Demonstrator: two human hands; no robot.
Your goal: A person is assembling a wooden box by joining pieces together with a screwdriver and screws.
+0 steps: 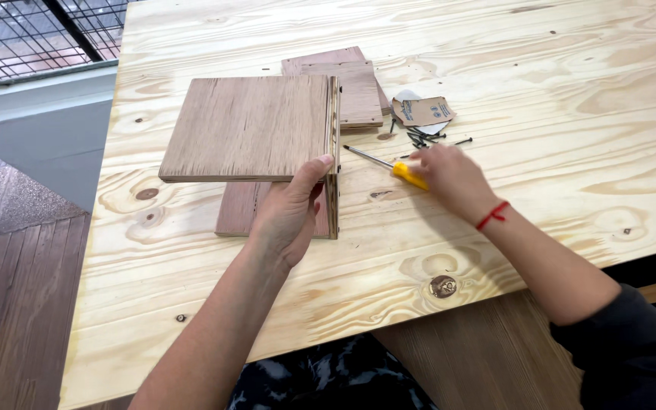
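Observation:
My left hand (288, 212) grips the near corner of a plywood box assembly (252, 127), thumb on the top panel's edge beside the upright side panel (333, 190). A reddish bottom panel (237, 206) lies flat under it on the table. My right hand (453, 178), a red string at its wrist, closes on the yellow handle of a screwdriver (404, 173) whose metal shaft points left toward the box. Several dark screws (423, 138) lie scattered just beyond that hand.
More plywood panels (358, 91) are stacked behind the box. A small torn cardboard packet (423, 111) lies by the screws. The pine table (556, 91) ends at its left edge (96, 220), with a floor and wire grating (32, 34) beyond.

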